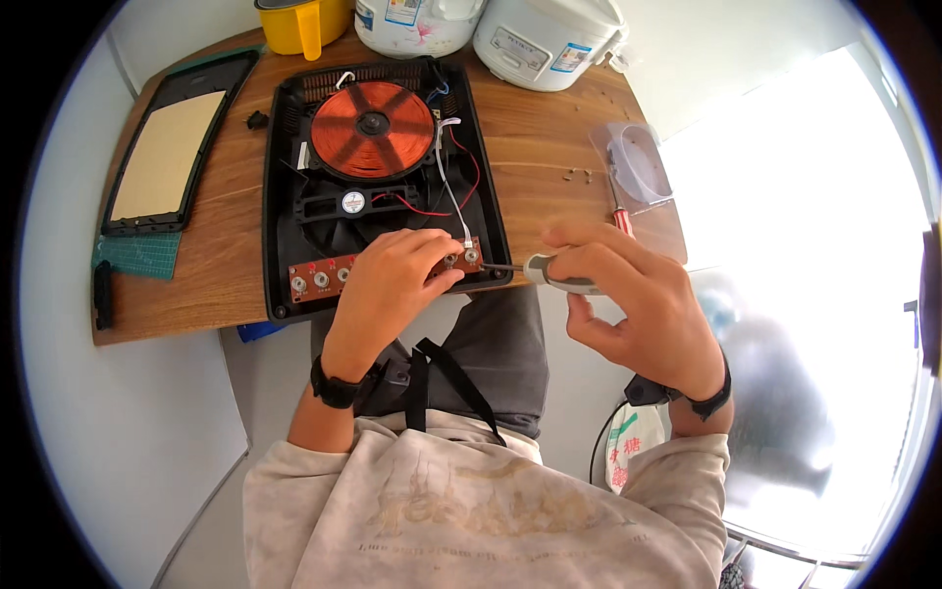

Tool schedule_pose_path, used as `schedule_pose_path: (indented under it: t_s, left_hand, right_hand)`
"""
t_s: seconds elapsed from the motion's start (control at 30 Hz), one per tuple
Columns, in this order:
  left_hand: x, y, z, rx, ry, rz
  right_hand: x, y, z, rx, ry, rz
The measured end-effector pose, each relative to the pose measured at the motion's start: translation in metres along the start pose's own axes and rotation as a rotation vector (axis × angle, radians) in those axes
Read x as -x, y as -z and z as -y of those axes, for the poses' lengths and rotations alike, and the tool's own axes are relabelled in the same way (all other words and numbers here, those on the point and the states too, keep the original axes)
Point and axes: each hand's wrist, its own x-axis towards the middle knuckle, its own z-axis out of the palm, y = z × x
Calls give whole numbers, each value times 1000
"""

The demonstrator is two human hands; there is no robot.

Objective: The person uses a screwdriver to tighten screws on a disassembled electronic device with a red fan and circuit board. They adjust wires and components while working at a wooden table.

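Observation:
An opened induction cooker base in black plastic lies on the table, its round copper coil at the far end and a fan under a bracket below it. Along its near edge runs a brown circuit board with several round buttons. My left hand lies over this board, thumb and fingers closed about its right part. In my right hand is a screwdriver with a grey and white handle, held level. Its shaft points left, and the tip is at the board's right end. A white cable plug sits on the board.
A black-framed panel lies on a green cutting mat at the left. Two white rice cookers and a yellow pot stand at the back. On the right are a clear plastic box, loose screws and a red-handled screwdriver.

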Motion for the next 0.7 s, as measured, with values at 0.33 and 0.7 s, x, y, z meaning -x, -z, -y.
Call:
schedule_pose_path:
  t_s: [0.33, 0.7]
  left_hand:
    - [-1, 4, -6, -9, 34, 14]
    - [-1, 2, -5, -4, -2, -42]
  right_hand:
    - [23, 13, -23, -29, -125, -160]
    - [76, -98, -110, -244, -632, -663]
